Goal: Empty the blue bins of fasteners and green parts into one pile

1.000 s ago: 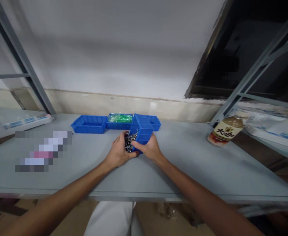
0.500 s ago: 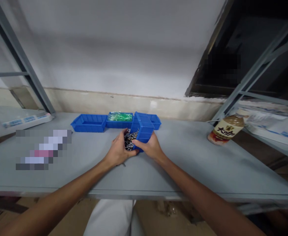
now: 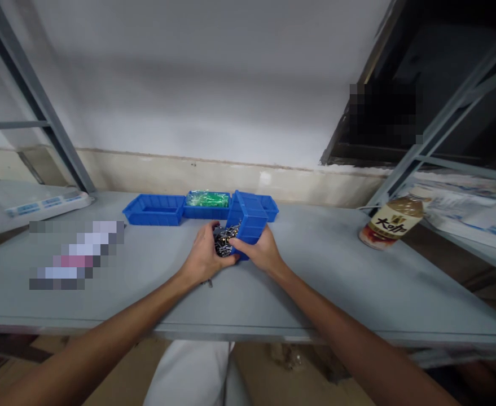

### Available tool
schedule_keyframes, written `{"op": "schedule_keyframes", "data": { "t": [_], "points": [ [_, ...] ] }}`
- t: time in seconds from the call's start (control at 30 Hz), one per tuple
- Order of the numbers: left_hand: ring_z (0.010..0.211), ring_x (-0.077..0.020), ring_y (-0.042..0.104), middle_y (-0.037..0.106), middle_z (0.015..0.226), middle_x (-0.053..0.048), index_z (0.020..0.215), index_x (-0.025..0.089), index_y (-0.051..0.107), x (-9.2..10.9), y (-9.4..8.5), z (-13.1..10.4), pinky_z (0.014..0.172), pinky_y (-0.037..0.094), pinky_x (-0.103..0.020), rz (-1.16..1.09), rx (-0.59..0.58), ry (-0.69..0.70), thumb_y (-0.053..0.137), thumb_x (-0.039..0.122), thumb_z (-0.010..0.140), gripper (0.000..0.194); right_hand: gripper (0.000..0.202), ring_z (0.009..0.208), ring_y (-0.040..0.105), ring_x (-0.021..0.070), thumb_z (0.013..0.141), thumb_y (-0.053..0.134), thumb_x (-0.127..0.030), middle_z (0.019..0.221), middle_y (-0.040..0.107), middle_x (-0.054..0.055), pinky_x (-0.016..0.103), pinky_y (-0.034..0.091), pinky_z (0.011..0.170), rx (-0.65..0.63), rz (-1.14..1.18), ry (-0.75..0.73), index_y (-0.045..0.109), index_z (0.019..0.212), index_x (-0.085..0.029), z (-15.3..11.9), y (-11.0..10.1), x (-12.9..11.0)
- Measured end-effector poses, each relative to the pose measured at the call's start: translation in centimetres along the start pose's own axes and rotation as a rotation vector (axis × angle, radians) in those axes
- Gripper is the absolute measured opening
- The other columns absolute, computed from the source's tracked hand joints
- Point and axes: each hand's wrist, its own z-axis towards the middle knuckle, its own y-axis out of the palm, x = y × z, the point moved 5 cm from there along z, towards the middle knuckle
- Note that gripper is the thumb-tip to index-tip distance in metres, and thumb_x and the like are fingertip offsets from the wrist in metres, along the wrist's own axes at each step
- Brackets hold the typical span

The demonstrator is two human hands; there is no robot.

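With right hand (image 3: pixel 259 247) gripping bin (image 3: pixel 254 219), left hand (image 3: pixel 203 251) cupped open at screws (image 3: pixel 225 239): probably stiff, weighty filled; hold by sides.

Grey table (image 3: pixel 315 282) with blue bins (image 3: pixel 157 218), bottle (image 3: pixel 394 221)

We see a blue bin (image 3: pixel 254 220) tipped steeply, small metal fasteners (image 3: pixel 223 242) (silvery, some brassy) bunched at its open left side.
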Motion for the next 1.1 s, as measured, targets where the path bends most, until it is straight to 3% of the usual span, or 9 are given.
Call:
{"op": "schedule_keyframes", "data": {
  "t": [0.27, 0.47, 0.57, 0.7, 0.8, 0.97, 1.1],
  "points": [
    [0.124, -0.0376, 0.042, 0.048, 0.127, -0.02, 0.128, 0.009, 0.039, 0.5, 0.0, 0.0, 0.104, 0.038, -0.052, 0.163, -0.042, -0.019, 0.077, 0.047, 0.06, 0.086, 0.05, 0.099, 0.065, 0.0264, 0.063, 0.08, -0.039, 0.101, 0.07, 0.007, 0.047, 0.051, 0.092, 0.006, 0.012, -0.002, 0.062, 0.106, -0.02, 0.1, -0.2, 0.0],
    [0.13, -0.0348, 0.039, 0.044, 0.135, -0.017, 0.138, 0.016, 0.032, 0.7, -0.7, 0.1, 0.107, 0.034, -0.054, 0.02, -0.067, 0.059, 0.075, 0.05, 0.067, 0.089, 0.047, 0.099, 0.064, 0.0262, 0.063, 0.078, -0.038, 0.101, 0.07, 0.006, 0.047, 0.051, 0.091, 0.022, 0.007, -0.008, 0.063, 0.103, -0.02, 0.3, -0.5, -0.1],
    [0.133, -0.034, 0.038, 0.04, 0.141, -0.017, 0.146, 0.021, 0.023, 0.1, -2.1, 0.0, 0.109, 0.034, -0.053, -0.04, -0.162, 0.098, 0.074, 0.047, 0.07, 0.096, 0.047, 0.099, 0.064, 0.0266, 0.063, 0.079, -0.039, 0.1, 0.07, 0.006, 0.047, 0.052, 0.09, 0.037, -0.013, -0.004, 0.062, 0.102, -0.02, 0.3, -0.6, 0.0],
    [0.141, -0.0396, 0.022, 0.019, 0.155, -0.015, 0.151, 0.026, 0.014, -0.6, -4.0, -0.8, 0.112, 0.028, -0.056, 0.108, -0.424, 0.245, 0.086, 0.051, 0.049, 0.127, 0.047, 0.1, 0.065, 0.0273, 0.062, 0.08, -0.039, 0.098, 0.071, 0.007, 0.047, 0.052, 0.09, 0.03, 0.004, 0.013, 0.061, 0.1, -0.02, 0.3, -0.4, 0.1],
    [0.143, -0.0391, 0.017, 0.013, 0.157, -0.015, 0.151, 0.028, 0.014, -1.1, -4.7, -1.1, 0.113, 0.026, -0.056, 0.167, -0.502, 0.247, 0.086, 0.056, 0.046, 0.13, 0.048, 0.1, 0.065, 0.0271, 0.061, 0.08, -0.038, 0.099, 0.071, 0.008, 0.047, 0.052, 0.09, 0.033, 0.008, 0.032, 0.061, 0.101, -0.019, 0.4, -0.4, 0.1],
    [0.14, -0.0371, 0.028, 0.028, 0.152, -0.016, 0.15, 0.025, 0.022, -0.8, -3.6, -0.5, 0.113, 0.03, -0.052, 0.136, -0.461, 0.265, 0.085, 0.053, 0.052, 0.12, 0.049, 0.098, 0.065, 0.0275, 0.059, 0.081, -0.039, 0.098, 0.072, 0.007, 0.047, 0.053, 0.087, 0.026, -0.025, 0.02, 0.063, 0.101, -0.02, 0.5, -0.7, -0.1],
    [0.139, -0.0365, 0.03, 0.031, 0.151, -0.015, 0.149, 0.023, 0.025, -0.2, -1.9, -0.1, 0.113, 0.03, -0.051, 0.093, -0.461, 0.306, 0.085, 0.053, 0.053, 0.117, 0.044, 0.094, 0.066, 0.0276, 0.06, 0.079, -0.037, 0.095, 0.073, 0.007, 0.046, 0.054, 0.084, 0.022, -0.035, 0.021, 0.065, 0.097, -0.019, 0.5, -0.7, -0.3]
  ]
}}
